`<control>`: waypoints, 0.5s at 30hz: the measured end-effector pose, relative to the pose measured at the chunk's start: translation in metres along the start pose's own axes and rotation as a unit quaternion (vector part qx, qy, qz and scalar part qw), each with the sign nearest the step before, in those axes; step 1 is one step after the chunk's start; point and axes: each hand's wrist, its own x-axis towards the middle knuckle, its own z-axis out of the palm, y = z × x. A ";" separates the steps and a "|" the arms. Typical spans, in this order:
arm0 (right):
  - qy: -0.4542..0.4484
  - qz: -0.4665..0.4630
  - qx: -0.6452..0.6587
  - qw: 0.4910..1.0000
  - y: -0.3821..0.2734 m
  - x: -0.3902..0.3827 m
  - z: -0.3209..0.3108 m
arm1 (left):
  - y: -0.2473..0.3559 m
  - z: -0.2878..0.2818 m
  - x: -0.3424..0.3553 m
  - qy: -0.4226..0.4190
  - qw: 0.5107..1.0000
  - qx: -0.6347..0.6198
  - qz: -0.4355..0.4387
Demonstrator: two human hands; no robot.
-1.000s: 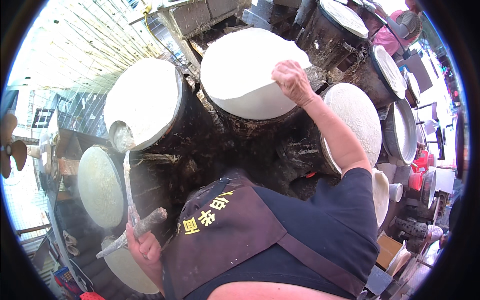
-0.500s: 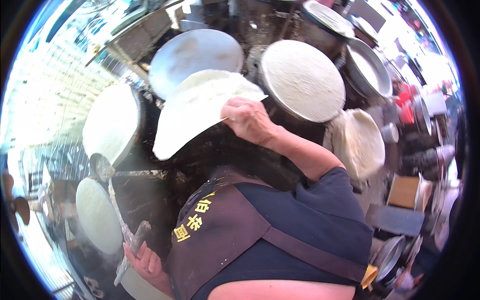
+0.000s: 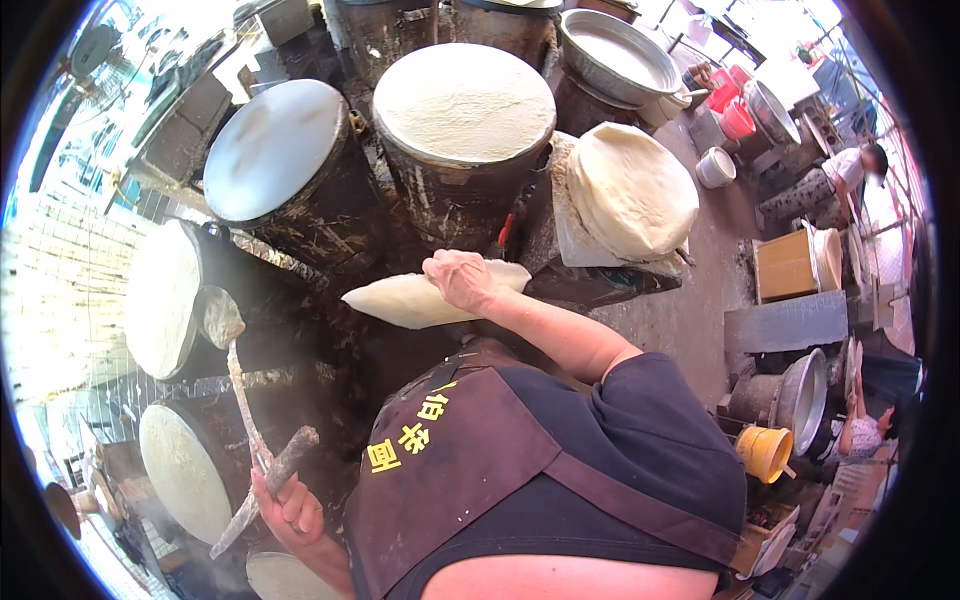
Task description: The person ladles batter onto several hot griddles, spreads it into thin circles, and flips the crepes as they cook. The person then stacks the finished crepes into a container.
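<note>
My right hand (image 3: pixel 460 281) is closed on the upper edge of a thin, pale pancake sheet (image 3: pixel 398 304), which hangs in front of my apron, above the dark gap between the drums. In my left hand (image 3: pixel 298 512), at the lower left, are a long-handled ladle (image 3: pixel 220 318) and a thick, batter-caked stick (image 3: pixel 293 456). The ladle's bowl is up beside the left griddle (image 3: pixel 158 300), which is covered with pale batter. A stack of pale pancakes (image 3: pixel 635 190) rests on a cloth-covered stand to the right of the sheet.
A bare grey griddle (image 3: pixel 275 150) tops a drum at the far left. Beside it, another griddle carries a pale pancake (image 3: pixel 465 100). A batter-coated griddle (image 3: pixel 185 475) stands lower left. A metal basin of white liquid (image 3: pixel 618 58) is far right, a yellow bucket (image 3: pixel 764 453) lower right.
My right hand has carried the sheet down, away from the bare grey griddle toward my body. The view has swung right. My left hand keeps its hold on ladle and stick.
</note>
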 end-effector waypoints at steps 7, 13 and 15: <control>0.075 0.110 0.150 0.980 0.096 -0.040 -0.045 | -0.036 0.025 0.018 0.034 0.998 0.032 -0.036; 0.155 0.327 0.473 0.803 0.221 -0.085 -0.179 | -0.072 0.050 0.037 -0.021 0.996 0.061 -0.058; 0.222 0.330 0.539 0.742 0.273 -0.115 -0.217 | -0.089 0.063 0.044 -0.025 0.997 0.061 -0.051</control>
